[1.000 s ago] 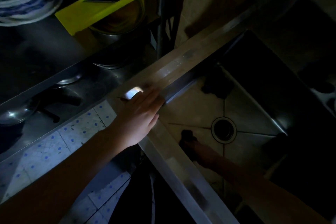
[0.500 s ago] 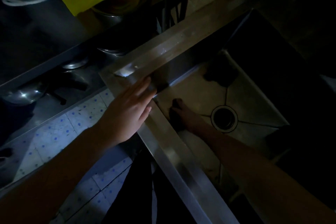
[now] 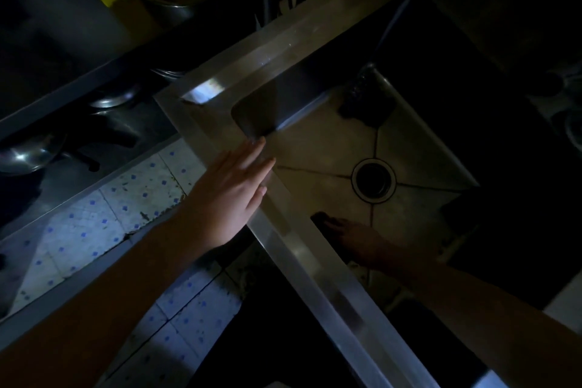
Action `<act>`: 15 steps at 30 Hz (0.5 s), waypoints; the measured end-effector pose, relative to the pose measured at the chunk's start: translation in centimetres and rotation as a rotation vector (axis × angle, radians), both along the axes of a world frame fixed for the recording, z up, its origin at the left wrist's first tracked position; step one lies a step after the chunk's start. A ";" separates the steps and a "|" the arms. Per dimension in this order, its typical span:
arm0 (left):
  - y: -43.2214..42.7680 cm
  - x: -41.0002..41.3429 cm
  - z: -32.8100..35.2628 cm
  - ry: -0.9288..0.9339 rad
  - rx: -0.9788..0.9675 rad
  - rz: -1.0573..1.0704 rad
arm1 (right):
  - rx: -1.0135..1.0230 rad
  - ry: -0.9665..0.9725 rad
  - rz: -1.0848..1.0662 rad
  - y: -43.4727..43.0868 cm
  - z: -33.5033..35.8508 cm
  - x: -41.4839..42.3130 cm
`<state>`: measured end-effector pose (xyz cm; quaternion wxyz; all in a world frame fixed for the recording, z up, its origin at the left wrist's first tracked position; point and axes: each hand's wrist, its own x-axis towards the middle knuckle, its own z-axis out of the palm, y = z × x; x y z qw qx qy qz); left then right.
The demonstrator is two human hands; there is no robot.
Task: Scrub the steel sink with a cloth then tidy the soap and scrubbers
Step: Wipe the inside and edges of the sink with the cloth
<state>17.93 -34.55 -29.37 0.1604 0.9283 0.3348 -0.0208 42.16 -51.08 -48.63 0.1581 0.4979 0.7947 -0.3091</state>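
Step in hand, by my judgement: scrubbing. Tidying is not yet begun.

Left hand [image 3: 226,195]: I am laying it flat on the rim of the sink [image 3: 315,264], beside the near-left corner. The fingers are straight and are grasping nothing, and the fingertips are reaching over the rim's inner edge. It is serving as a brace only.

Right hand [image 3: 354,238]: I am reaching it down into the basin, to the floor at the foot of the near wall. Its fingertips are lying on a dark cloth [image 3: 319,218]. The light there is poor, so I cannot tell whether the fingers are curling round the cloth or pressing it flat.

Governing relation: the cloth is lying below and just inside the rim that the left hand is bracing on, and only the right hand is touching it. The near wall is running from the left hand's corner back toward my body, with the cloth sitting alongside it. The drain [image 3: 373,179] is lying beyond the cloth, farther from me and slightly right, near but apart. I am judging that the next stroke calls for pushing away from that wall, toward the drain.

A dark lump [image 3: 365,105] is sitting in the far corner of the basin, well apart from both hands. It may be a scrubber, but I cannot confirm this.
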 end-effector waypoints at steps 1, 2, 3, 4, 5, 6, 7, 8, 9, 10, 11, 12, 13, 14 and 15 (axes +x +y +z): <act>-0.2 0.0 0.1 -0.008 -0.006 -0.004 | -0.024 -0.027 0.036 -1.6 0.0 0.4; -0.4 0.0 0.3 -0.020 -0.015 -0.007 | -0.046 -0.049 0.049 -2.9 -0.1 0.6; -0.5 -0.1 0.5 -0.037 -0.017 -0.006 | -0.054 -0.071 0.045 -4.0 -0.1 0.7; -0.8 -0.2 0.6 -0.052 -0.014 0.000 | -0.068 -0.110 0.030 -4.5 -0.1 0.6; -1.0 -0.5 0.8 -0.062 -0.007 0.004 | -0.064 -0.145 0.042 -4.6 -0.1 0.4; -1.2 -0.8 0.8 -0.062 -0.003 0.002 | -0.084 -0.173 0.012 -4.3 0.1 0.0; -1.4 -1.0 0.8 -0.052 -0.004 -0.001 | -0.095 -0.171 -0.019 -3.8 0.2 -0.3; -1.7 -1.2 0.8 -0.037 -0.013 -0.004 | -0.073 -0.171 -0.040 -2.9 0.3 -0.7; -1.9 -1.4 0.7 -0.028 -0.020 -0.004 | -0.048 -0.167 -0.064 -2.0 0.3 -1.0; -2.0 -1.5 0.6 -0.024 -0.023 -0.002 | -0.019 -0.151 -0.115 -0.9 0.7 -1.5; -2.2 -1.5 0.6 -0.019 -0.024 0.004 | 0.037 -0.133 -0.174 0.2 0.8 -1.7; -2.3 -1.5 0.6 -0.013 -0.028 0.009 | 0.083 -0.138 -0.237 1.4 0.9 -2.0; -2.5 -1.5 0.7 -0.014 -0.030 0.009 | 0.114 -0.111 -0.301 2.5 0.9 -2.4; -2.6 -1.5 0.7 -0.019 -0.028 0.002 | 0.098 -0.101 -0.360 3.6 1.1 -2.8; -2.7 -1.6 0.8 -0.025 -0.022 -0.006 | 0.081 -0.078 -0.417 4.4 1.1 -3.1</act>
